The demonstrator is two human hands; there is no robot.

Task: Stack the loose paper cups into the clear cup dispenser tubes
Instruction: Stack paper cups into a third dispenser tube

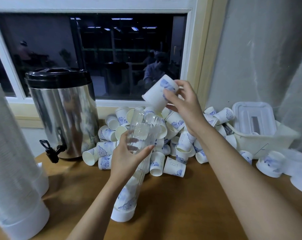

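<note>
Tube [143,129] wrapped by left grip [127,158]; cup [157,96] pinched by right grip [184,104] just above tube mouth. Rim to be squared before release.

The left grip [127,158] is wrapping around the middle of the clear dispenser tube [143,129], which is leaning away from the person with stacked cups [127,201] sitting in its lower end on the worktop [181,205]. The right grip [183,103] is pinching a paper cup [158,95], tilting it mouth-down just above the tube's open top. Loose cups [176,123] are lying heaped behind, beside a steel urn [65,111].
</note>
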